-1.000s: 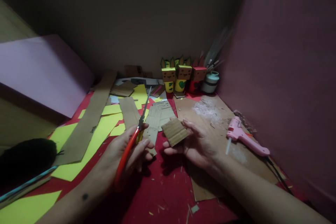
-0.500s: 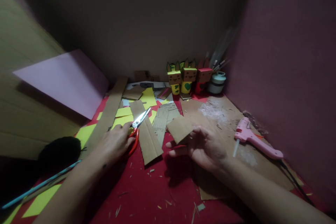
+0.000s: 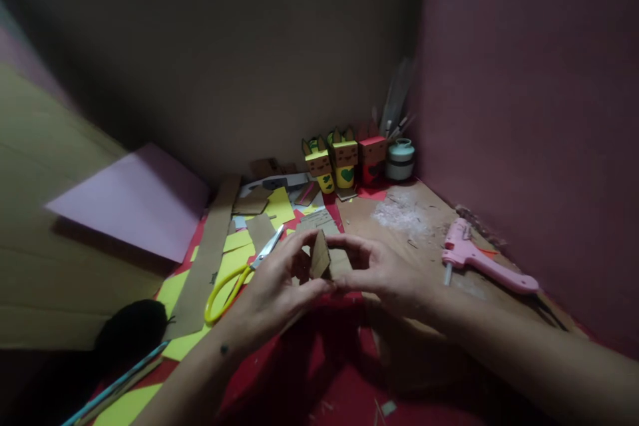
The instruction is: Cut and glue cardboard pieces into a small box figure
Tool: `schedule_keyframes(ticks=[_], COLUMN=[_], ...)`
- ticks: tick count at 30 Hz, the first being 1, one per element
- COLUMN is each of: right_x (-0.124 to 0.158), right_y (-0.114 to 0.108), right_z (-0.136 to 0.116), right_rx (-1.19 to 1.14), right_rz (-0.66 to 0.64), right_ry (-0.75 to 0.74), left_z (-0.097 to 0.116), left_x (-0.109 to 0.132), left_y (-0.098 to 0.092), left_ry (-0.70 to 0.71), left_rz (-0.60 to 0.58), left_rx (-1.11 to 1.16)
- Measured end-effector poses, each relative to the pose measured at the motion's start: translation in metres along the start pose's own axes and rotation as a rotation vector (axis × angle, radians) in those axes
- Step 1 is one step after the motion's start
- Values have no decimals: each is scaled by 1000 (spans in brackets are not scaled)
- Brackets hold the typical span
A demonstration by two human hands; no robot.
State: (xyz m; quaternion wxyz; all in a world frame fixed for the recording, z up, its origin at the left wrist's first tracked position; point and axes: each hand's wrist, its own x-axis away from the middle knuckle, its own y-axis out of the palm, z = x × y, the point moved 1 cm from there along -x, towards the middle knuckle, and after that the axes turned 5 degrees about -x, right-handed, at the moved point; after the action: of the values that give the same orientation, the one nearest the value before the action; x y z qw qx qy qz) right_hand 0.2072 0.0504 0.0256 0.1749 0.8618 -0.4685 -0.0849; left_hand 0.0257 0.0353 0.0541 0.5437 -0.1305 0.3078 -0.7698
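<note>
Head view shows your left hand point(image 3: 279, 286) and right hand point(image 3: 387, 273) both pinching small, angled cardboard point(image 3: 320, 258) between them, yellow-handled scissors point(image 3: 251, 267) just left of your left hand, so press lightly and evenly to avoid crushing its edges.

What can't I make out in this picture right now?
Head view throughout:
Small brown cardboard piece between left hand and right hand: folded or two pieces, unclear; fingers hide its edges.
Grey-brown cardboard scrap beyond: print too small.
Round black bundle: surface lost in shadow.
Thin light-blue stick: cut off by bottom edge.
</note>
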Motion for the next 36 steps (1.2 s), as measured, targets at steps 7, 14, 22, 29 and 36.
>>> schedule_keyframes(ticks=[7, 14, 22, 29, 36], right_x=[-2, 7, 7, 9, 7], right_y=[-12, -18, -16, -18, -21], right_z=[-8, 11, 7, 12, 23], right_rx=[265, 7, -78, -84, -105], right_rz=[-42, -79, -35, -2, -69], right_ry=[-161, -103, -150, -221, -187], left_z=[-11, -17, -17, -17, -11], left_x=[-3, 2, 7, 11, 10], left_y=[7, 14, 17, 22, 26], left_ry=[16, -48, -117, -218, -64], left_rz=[112, 153, 139, 67, 62], left_rx=[313, 670, 655, 482, 161])
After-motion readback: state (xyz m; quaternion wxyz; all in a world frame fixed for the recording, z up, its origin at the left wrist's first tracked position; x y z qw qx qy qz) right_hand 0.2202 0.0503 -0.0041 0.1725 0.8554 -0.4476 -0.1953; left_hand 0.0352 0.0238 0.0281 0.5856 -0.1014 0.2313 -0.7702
